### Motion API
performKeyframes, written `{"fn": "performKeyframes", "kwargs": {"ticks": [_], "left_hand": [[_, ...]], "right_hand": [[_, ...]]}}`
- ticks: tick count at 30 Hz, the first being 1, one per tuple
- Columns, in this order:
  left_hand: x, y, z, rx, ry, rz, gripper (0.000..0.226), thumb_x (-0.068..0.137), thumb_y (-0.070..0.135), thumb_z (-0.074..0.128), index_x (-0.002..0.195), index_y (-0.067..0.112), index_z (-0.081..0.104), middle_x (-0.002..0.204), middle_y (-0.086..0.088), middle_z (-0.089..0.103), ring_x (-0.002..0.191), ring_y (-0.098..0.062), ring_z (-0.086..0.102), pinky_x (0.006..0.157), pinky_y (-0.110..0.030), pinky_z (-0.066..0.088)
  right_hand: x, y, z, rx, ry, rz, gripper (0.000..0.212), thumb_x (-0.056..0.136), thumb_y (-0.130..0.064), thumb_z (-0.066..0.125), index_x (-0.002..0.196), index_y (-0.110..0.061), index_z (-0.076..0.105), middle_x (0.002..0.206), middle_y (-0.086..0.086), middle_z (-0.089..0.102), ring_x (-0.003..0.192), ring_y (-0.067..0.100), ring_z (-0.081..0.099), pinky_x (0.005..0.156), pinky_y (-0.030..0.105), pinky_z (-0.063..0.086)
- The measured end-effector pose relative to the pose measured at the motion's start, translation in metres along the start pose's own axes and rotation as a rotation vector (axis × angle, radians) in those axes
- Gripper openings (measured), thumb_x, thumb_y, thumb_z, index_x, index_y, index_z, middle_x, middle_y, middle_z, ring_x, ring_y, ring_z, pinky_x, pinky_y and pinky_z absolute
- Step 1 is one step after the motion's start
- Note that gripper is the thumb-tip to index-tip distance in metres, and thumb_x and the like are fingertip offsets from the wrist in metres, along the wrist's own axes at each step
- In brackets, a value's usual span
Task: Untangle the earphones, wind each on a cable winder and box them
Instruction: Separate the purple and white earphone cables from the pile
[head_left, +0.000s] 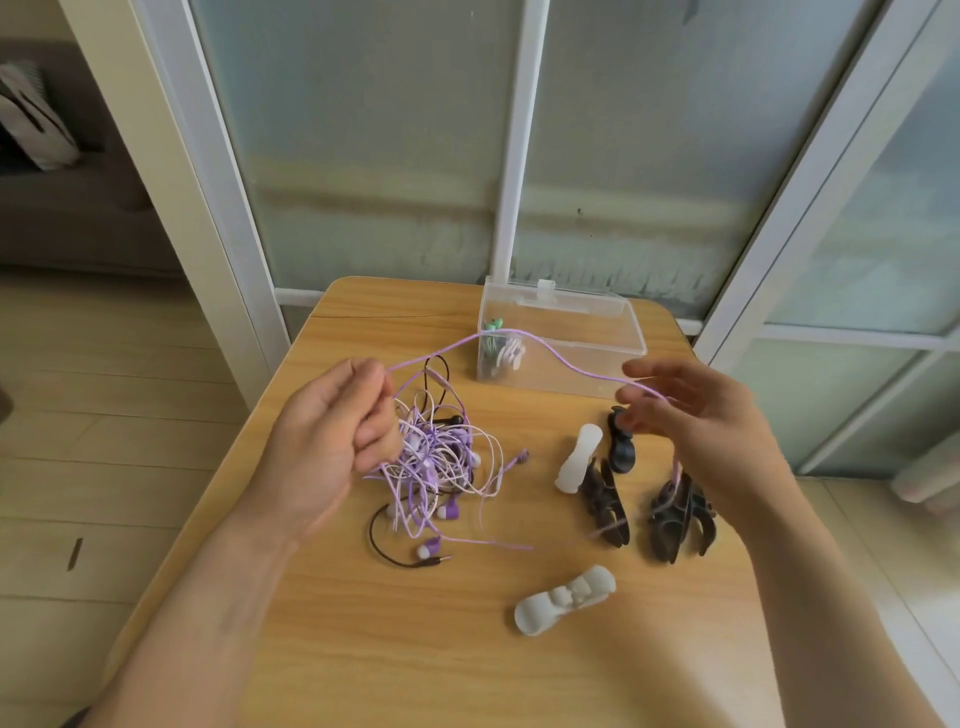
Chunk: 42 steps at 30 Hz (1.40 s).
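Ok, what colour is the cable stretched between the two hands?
Light purple cable, seen clearly in the head view.

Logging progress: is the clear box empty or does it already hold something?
Not empty: the clear box already holds wound earphones, green and white, at its left end.
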<state>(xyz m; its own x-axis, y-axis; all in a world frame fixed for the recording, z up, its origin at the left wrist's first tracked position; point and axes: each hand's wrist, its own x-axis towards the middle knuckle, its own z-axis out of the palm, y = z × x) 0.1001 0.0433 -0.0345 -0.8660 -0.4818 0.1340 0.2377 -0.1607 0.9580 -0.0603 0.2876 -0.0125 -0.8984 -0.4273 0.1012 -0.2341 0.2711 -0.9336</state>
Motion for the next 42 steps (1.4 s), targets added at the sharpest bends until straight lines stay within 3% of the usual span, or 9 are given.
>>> {"fn": "performKeyframes", "kwargs": {"ticks": [6, 12, 16, 20, 23, 25, 28, 34, 42], "left_hand": [[-0.017, -0.011, 0.031, 0.141, -0.189, -0.018, 0.022, 0.094, 0.029, 0.062, 0.081, 0.011, 0.063, 0.048, 0.005, 0.033, 0.038, -0.01, 0.024, 0.04, -0.016, 0.024], [-0.027, -0.027, 0.052, 0.248, -0.317, -0.037, 0.028, 0.095, 0.032, 0.059, 0.073, 0.015, 0.064, 0.045, 0.009, 0.041, 0.039, -0.004, 0.031, 0.042, -0.017, 0.027], [-0.025, -0.029, 0.039, 0.553, -0.358, -0.041, 0.033, 0.091, 0.04, 0.059, 0.079, 0.01, 0.064, 0.064, -0.004, 0.064, 0.053, -0.007, 0.047, 0.051, -0.027, 0.04], [-0.02, -0.029, 0.025, 0.704, -0.285, 0.002, 0.026, 0.097, 0.03, 0.059, 0.073, 0.02, 0.059, 0.058, 0.004, 0.057, 0.053, -0.007, 0.052, 0.057, -0.028, 0.045], [-0.015, -0.03, 0.02, 0.783, -0.251, 0.05, 0.021, 0.098, 0.026, 0.058, 0.079, 0.018, 0.061, 0.063, 0.004, 0.064, 0.059, -0.008, 0.063, 0.066, -0.03, 0.051], [-0.013, -0.034, 0.018, 0.778, -0.238, 0.059, 0.019, 0.097, 0.022, 0.059, 0.08, 0.016, 0.063, 0.067, 0.001, 0.065, 0.062, -0.011, 0.065, 0.064, -0.026, 0.052], [-0.011, -0.04, 0.018, 0.804, -0.248, 0.107, 0.017, 0.097, 0.021, 0.06, 0.081, 0.021, 0.064, 0.067, 0.004, 0.064, 0.061, -0.015, 0.064, 0.063, -0.034, 0.056], [-0.013, -0.041, 0.021, 0.834, -0.213, 0.321, 0.018, 0.096, 0.03, 0.058, 0.084, 0.022, 0.069, 0.064, 0.007, 0.063, 0.057, -0.011, 0.063, 0.058, -0.031, 0.053], [-0.01, -0.045, 0.014, 0.912, -0.131, 0.349, 0.016, 0.087, 0.043, 0.067, 0.083, 0.029, 0.075, 0.067, 0.02, 0.065, 0.093, 0.0, 0.054, 0.08, -0.021, 0.047]], "right_hand": [[-0.021, -0.013, 0.014, -0.064, -0.476, -0.293, 0.103, 0.062, -0.046, 0.09, 0.149, -0.044, 0.035, 0.145, -0.011, 0.052, 0.137, 0.006, 0.047, 0.108, 0.034, 0.042], [-0.036, -0.023, 0.043, -0.094, -0.475, -0.27, 0.019, 0.086, -0.038, 0.073, 0.096, -0.022, 0.075, 0.08, -0.007, 0.073, 0.058, 0.016, 0.062, 0.054, 0.031, 0.05], [-0.021, -0.02, 0.02, -0.096, -0.083, -0.261, 0.026, 0.088, -0.042, 0.069, 0.075, -0.019, 0.067, 0.055, -0.012, 0.057, 0.048, 0.006, 0.046, 0.052, 0.024, 0.038], [-0.005, -0.012, -0.002, 0.378, 0.205, -0.187, 0.031, 0.105, -0.031, 0.047, 0.081, -0.015, 0.057, 0.074, 0.001, 0.068, 0.063, 0.02, 0.065, 0.053, 0.034, 0.051], [-0.003, -0.013, -0.009, 0.722, 0.146, -0.163, 0.035, 0.108, -0.028, 0.034, 0.083, -0.013, 0.053, 0.074, 0.004, 0.068, 0.07, 0.026, 0.071, 0.07, 0.041, 0.061], [-0.004, -0.013, -0.008, 0.769, 0.149, -0.128, 0.036, 0.108, -0.029, 0.034, 0.078, -0.016, 0.049, 0.058, 0.0, 0.046, 0.047, 0.015, 0.05, 0.051, 0.03, 0.054], [-0.005, -0.008, -0.003, 0.556, 0.074, -0.065, 0.035, 0.104, -0.033, 0.049, 0.071, -0.02, 0.051, 0.053, -0.003, 0.027, 0.042, 0.011, 0.023, 0.039, 0.018, 0.025], [-0.025, -0.007, 0.036, -0.393, -0.548, -0.156, 0.051, 0.071, -0.059, 0.076, 0.117, -0.037, 0.069, 0.086, -0.015, 0.072, 0.055, 0.0, 0.054, 0.06, 0.013, 0.039], [-0.026, -0.009, 0.049, -0.12, -0.474, -0.136, 0.024, 0.1, -0.024, 0.059, 0.078, -0.018, 0.067, 0.057, -0.01, 0.049, 0.054, 0.007, 0.041, 0.054, 0.021, 0.035]]}}
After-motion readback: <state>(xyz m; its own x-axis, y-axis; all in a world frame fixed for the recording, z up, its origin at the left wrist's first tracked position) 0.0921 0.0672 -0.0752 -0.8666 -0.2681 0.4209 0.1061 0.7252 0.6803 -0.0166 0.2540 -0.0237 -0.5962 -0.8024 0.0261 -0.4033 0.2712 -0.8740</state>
